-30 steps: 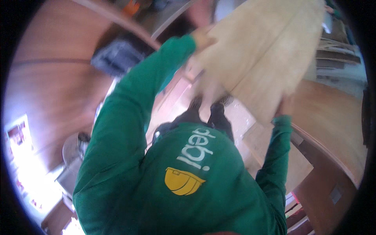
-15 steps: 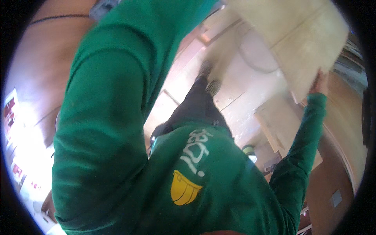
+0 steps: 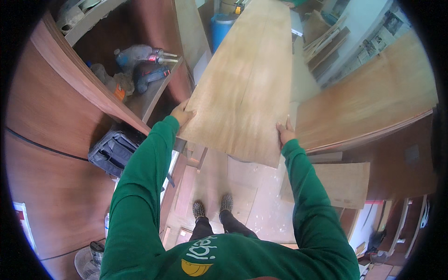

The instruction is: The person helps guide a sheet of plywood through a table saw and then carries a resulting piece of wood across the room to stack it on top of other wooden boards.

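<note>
A long plywood panel (image 3: 242,88) stretches away from me, its near end at waist height over the floor. My left hand (image 3: 182,115) grips its left edge near the corner, with the thumb on top. On the opposite edge, my right hand (image 3: 285,131) holds the panel, thumb and fingers against its side. Fingers under the board are hidden. At the far end another person's green sleeve (image 3: 302,3) shows beside the panel.
On the left, a shelf holds a power drill (image 3: 151,78), a plastic bottle (image 3: 133,53) and tubes (image 3: 161,57). Below sits a dark tool bag (image 3: 114,149). A blue barrel (image 3: 220,30) stands beyond. Right are a curved wooden counter (image 3: 373,98) and a loose board (image 3: 340,182).
My view has turned, and the panel now lies straight ahead instead of at the upper right. My left hand, out of sight before, now shows on the panel's edge.
</note>
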A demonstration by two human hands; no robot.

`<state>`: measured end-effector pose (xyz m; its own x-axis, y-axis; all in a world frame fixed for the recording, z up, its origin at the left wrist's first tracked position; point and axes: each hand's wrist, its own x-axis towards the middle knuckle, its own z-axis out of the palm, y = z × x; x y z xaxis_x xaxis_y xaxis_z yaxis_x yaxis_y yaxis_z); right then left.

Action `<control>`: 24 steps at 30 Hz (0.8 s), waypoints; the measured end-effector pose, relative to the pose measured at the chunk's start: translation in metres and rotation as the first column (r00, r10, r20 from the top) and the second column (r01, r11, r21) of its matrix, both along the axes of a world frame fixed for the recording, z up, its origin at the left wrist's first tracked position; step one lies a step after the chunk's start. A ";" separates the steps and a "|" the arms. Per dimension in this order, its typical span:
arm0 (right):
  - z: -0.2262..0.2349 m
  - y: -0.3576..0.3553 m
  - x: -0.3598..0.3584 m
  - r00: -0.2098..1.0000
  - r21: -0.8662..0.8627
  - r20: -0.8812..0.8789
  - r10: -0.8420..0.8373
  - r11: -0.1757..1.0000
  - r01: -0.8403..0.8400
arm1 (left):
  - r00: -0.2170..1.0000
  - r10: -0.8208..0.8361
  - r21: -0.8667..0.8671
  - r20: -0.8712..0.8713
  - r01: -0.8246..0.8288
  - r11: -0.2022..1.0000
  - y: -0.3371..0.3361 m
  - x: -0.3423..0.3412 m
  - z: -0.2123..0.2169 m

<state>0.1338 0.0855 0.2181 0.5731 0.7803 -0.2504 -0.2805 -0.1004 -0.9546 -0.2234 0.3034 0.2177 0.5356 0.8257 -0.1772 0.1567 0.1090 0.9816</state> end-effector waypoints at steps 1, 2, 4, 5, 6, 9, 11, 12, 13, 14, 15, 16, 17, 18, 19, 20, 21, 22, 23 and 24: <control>-0.006 -0.006 -0.001 1.000 0.024 0.019 0.025 0.999 -0.025 | 0.999 -0.013 -0.006 0.031 0.013 1.000 0.000 -0.006 -0.008; -0.006 -0.008 -0.009 1.000 0.032 0.000 0.026 0.999 -0.026 | 1.000 -0.005 0.021 0.025 0.005 1.000 -0.001 -0.018 -0.018; -0.004 -0.015 -0.028 0.999 0.049 -0.038 0.024 0.999 -0.022 | 1.000 0.005 0.076 0.012 -0.006 0.997 -0.007 -0.038 -0.027; -0.007 -0.030 -0.024 0.999 0.004 -0.029 -0.024 1.000 0.024 | 0.999 -0.028 0.043 -0.040 0.030 0.999 -0.020 -0.029 -0.012; -0.008 -0.037 -0.028 0.999 -0.030 -0.026 -0.045 0.999 0.044 | 1.000 -0.025 0.025 -0.013 0.026 0.999 -0.029 -0.033 -0.010; -0.009 -0.058 -0.046 0.999 -0.032 -0.018 -0.046 0.998 0.046 | 0.995 -0.032 -0.043 0.091 0.036 0.998 -0.055 -0.050 -0.005; -0.010 -0.073 -0.057 0.999 -0.022 0.002 -0.037 0.999 0.037 | 0.993 -0.005 -0.081 0.117 0.014 0.997 -0.070 -0.062 -0.005; -0.012 -0.080 -0.061 0.999 -0.027 0.019 -0.037 0.999 0.038 | 0.991 0.007 -0.100 0.130 0.006 0.995 -0.077 -0.067 -0.005; -0.014 -0.088 -0.065 0.999 -0.033 0.036 -0.039 0.999 0.040 | 0.995 0.001 -0.075 0.104 0.006 0.997 -0.084 -0.072 -0.005; -0.011 -0.094 -0.072 0.999 -0.038 0.034 -0.039 0.998 0.040 | 0.997 -0.001 -0.050 0.074 0.004 0.999 -0.090 -0.078 -0.004; -0.007 -0.101 -0.079 0.999 -0.043 0.032 -0.039 0.998 0.041 | 0.999 -0.002 -0.026 0.044 0.004 1.000 -0.097 -0.083 -0.003; -0.004 -0.108 -0.085 0.999 -0.048 0.030 -0.041 0.998 0.042 | 1.000 -0.004 -0.002 0.014 0.004 1.000 -0.103 -0.089 -0.002; 0.004 -0.112 -0.098 0.999 -0.045 0.023 -0.031 0.998 0.032 | 0.999 0.019 0.004 0.030 -0.019 1.000 -0.106 -0.104 -0.013; 0.009 -0.119 -0.105 0.999 -0.048 0.021 -0.039 0.998 0.040 | 1.000 0.012 -0.007 0.020 -0.012 1.000 -0.113 -0.108 -0.012; 0.012 -0.126 -0.111 0.999 -0.051 0.019 -0.047 0.998 0.048 | 1.000 0.006 -0.018 0.010 -0.005 1.000 -0.119 -0.113 -0.011; 0.012 -0.133 -0.115 0.998 -0.058 0.043 -0.039 0.997 0.041 | 1.000 0.001 -0.026 -0.001 -0.001 1.000 -0.126 -0.118 -0.011; 0.012 -0.141 -0.120 0.997 -0.065 0.066 -0.030 0.997 0.034 | 1.000 -0.011 -0.033 0.010 0.011 0.999 -0.131 -0.124 -0.013; 0.012 -0.148 -0.125 0.996 -0.073 0.089 -0.020 0.997 0.026 | 1.000 -0.022 -0.039 0.021 0.023 0.999 -0.137 -0.129 -0.015; 0.019 -0.153 -0.135 0.998 -0.088 0.059 -0.023 0.996 0.028 | 0.999 -0.027 -0.044 0.028 0.029 0.999 -0.142 -0.138 -0.016; 0.032 -0.159 -0.148 0.999 -0.105 0.032 -0.026 0.994 0.030 | 1.000 -0.020 -0.053 0.000 0.020 0.998 -0.149 -0.145 -0.016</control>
